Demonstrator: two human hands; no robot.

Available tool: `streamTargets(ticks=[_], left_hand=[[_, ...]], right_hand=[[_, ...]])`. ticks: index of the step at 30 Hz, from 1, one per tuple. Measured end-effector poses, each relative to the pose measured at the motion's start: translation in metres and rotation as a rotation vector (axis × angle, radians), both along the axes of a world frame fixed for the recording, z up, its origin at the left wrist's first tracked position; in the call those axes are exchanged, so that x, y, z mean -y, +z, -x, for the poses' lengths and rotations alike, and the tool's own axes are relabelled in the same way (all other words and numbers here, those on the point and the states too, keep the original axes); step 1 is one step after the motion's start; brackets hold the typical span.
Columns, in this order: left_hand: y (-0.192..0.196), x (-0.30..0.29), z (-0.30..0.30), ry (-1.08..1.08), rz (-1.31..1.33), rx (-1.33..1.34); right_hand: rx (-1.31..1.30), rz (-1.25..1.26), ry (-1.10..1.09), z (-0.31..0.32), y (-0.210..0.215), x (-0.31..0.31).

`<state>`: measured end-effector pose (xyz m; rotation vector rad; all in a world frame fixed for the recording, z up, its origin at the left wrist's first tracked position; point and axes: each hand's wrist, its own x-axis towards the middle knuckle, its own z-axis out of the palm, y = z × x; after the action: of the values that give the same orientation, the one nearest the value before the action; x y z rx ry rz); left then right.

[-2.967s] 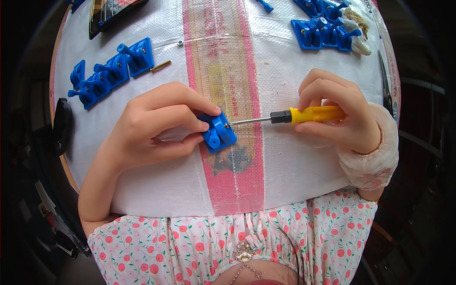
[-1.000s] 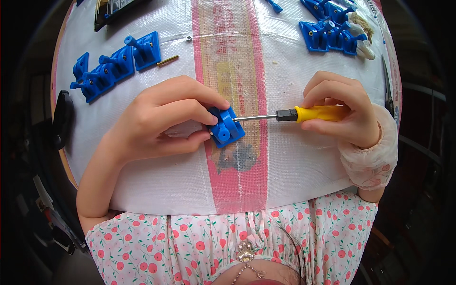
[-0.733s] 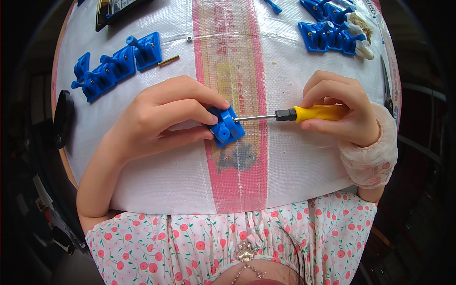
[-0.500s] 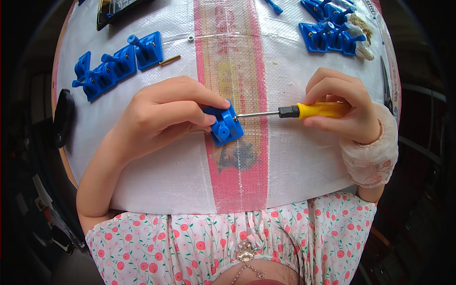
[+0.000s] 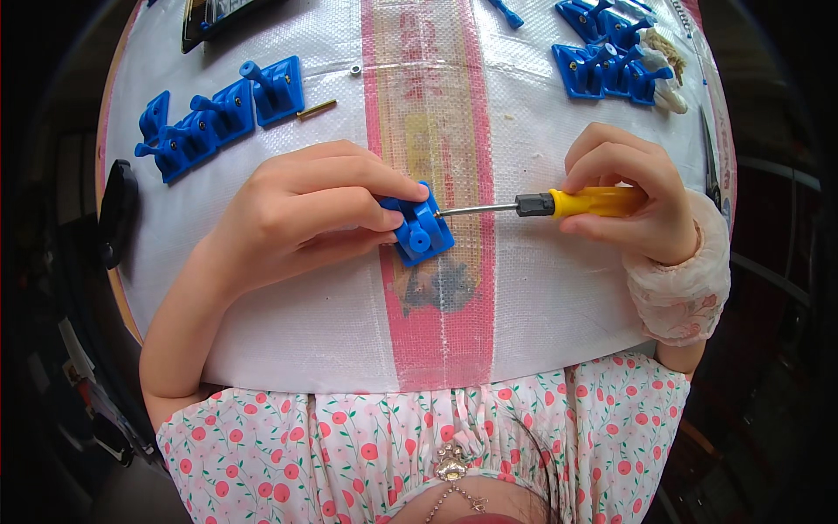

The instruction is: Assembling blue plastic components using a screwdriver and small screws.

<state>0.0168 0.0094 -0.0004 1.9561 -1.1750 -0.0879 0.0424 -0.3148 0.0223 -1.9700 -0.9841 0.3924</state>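
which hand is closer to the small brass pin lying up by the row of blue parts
Left. The left hand lies just below the brass pin, holding a blue part. The right hand is far off to the right, gripping the screwdriver.

Bright, even daylight falls on the white woven cloth (image 5: 288,323), with only soft shadows under the hands. Focus is sharp at centre; edges bow strongly, and the rim goes black.
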Motion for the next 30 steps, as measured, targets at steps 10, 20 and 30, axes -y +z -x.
streamTargets(ticks=[10, 20, 30], left_hand=[[-0.001, 0.000, 0.000, -0.016, 0.011, 0.003], [0.000, 0.001, 0.000, -0.009, 0.020, -0.008], [-0.001, 0.001, -0.001, -0.007, 0.007, -0.011]], right_hand=[[-0.154, -0.062, -0.066, 0.006, -0.002, -0.003], [-0.541, 0.043, -0.231, 0.004, 0.003, 0.010], [-0.448, -0.068, -0.129, 0.002, -0.003, 0.009]])
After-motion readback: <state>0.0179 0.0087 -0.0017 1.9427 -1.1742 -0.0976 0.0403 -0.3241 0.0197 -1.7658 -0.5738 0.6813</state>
